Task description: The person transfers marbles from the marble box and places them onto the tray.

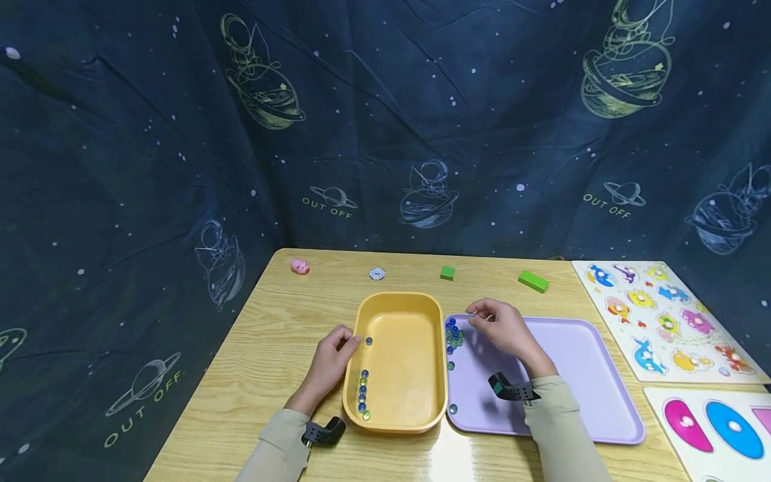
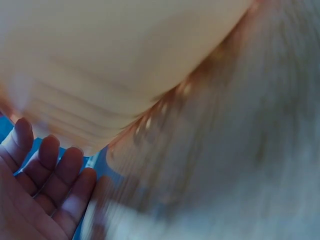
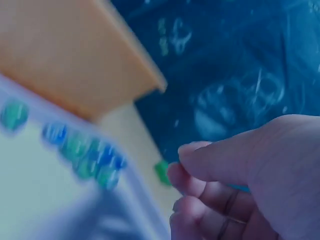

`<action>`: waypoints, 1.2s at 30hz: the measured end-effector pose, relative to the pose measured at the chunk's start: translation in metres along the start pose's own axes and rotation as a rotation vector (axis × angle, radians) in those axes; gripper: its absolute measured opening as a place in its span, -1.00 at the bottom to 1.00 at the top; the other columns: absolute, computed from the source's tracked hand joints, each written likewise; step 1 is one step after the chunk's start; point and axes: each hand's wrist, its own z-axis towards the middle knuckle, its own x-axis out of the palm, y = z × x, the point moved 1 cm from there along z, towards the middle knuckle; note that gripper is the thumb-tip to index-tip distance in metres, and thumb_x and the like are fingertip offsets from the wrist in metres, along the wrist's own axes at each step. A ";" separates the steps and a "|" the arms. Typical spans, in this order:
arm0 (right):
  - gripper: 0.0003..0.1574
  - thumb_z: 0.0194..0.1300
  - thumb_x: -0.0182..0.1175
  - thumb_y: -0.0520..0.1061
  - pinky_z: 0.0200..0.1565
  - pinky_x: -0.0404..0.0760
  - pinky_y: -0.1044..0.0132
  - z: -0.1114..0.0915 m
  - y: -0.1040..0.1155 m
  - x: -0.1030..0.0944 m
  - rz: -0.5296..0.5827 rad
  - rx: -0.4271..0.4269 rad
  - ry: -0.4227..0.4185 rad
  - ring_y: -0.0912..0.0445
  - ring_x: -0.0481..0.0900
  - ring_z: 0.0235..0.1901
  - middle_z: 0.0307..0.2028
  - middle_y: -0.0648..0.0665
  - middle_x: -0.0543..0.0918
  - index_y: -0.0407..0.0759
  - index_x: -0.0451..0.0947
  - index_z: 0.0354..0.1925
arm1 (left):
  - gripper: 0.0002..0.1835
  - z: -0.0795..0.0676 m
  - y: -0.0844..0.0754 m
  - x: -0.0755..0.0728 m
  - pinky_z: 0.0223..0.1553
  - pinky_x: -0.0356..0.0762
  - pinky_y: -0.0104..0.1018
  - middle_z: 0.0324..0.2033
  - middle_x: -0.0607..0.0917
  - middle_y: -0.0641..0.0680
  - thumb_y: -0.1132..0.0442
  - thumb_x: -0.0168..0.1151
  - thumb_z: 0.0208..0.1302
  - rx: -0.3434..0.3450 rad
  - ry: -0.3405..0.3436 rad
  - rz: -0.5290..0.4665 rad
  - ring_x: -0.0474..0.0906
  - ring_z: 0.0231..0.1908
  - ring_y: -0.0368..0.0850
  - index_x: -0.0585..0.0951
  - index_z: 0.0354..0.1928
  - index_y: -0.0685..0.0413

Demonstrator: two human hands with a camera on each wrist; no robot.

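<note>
My left hand point(image 1: 331, 351) holds the left rim of a deep yellow tray point(image 1: 400, 428), its thumb at the edge. In the left wrist view its fingers point(image 2: 70, 170) lie bent beside the tray's outer wall. Along that tray's left side sit several blue and green glass marbles point(image 1: 363, 389), with one blue marble point(image 1: 369, 341) farther back. Over the back left corner of a flat purple tray point(image 1: 578, 381), my right hand point(image 1: 502, 328) pinches a small glassy marble point(image 1: 472, 314), mostly hidden by the fingertips. More marbles point(image 1: 454, 337) cluster below it against the purple tray's left edge.
Along the table's back lie a pink toy pig point(image 1: 300, 266), a round chip point(image 1: 377, 274), a small green block point(image 1: 448, 273) and a longer green block point(image 1: 533, 281). Two puzzle boards, one with sea animals point(image 1: 662, 321) and one with shapes point(image 1: 717, 428), lie at the right.
</note>
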 end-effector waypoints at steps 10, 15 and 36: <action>-0.89 0.10 0.22 -0.17 -0.46 0.37 0.30 0.006 -0.036 0.013 -0.126 0.101 -0.017 0.14 0.40 -0.52 -0.51 -0.01 0.55 -0.11 0.58 -0.32 | -0.78 -0.003 -0.011 -0.001 -0.44 0.37 -0.40 -0.42 0.48 0.02 0.14 0.08 0.29 -0.012 0.009 -0.001 0.38 -0.41 -0.19 0.44 -0.45 0.11; -0.89 0.09 0.22 -0.18 -0.42 0.35 0.30 0.007 -0.037 0.015 -0.150 0.092 -0.049 0.13 0.40 -0.50 -0.49 0.01 0.56 -0.09 0.59 -0.33 | -0.81 -0.009 -0.036 -0.003 -0.44 0.35 -0.42 -0.43 0.48 0.04 0.25 0.05 0.30 -0.009 0.019 0.017 0.38 -0.43 -0.19 0.44 -0.46 0.17; -0.80 0.19 0.18 -0.07 -0.48 0.45 0.30 0.004 -0.011 0.006 -0.012 0.053 -0.024 0.11 0.46 -0.47 -0.42 -0.06 0.59 -0.12 0.58 -0.22 | -0.80 -0.009 -0.039 -0.004 -0.39 0.36 -0.41 -0.43 0.49 0.05 0.24 0.05 0.30 -0.019 0.025 0.005 0.39 -0.40 -0.15 0.45 -0.47 0.16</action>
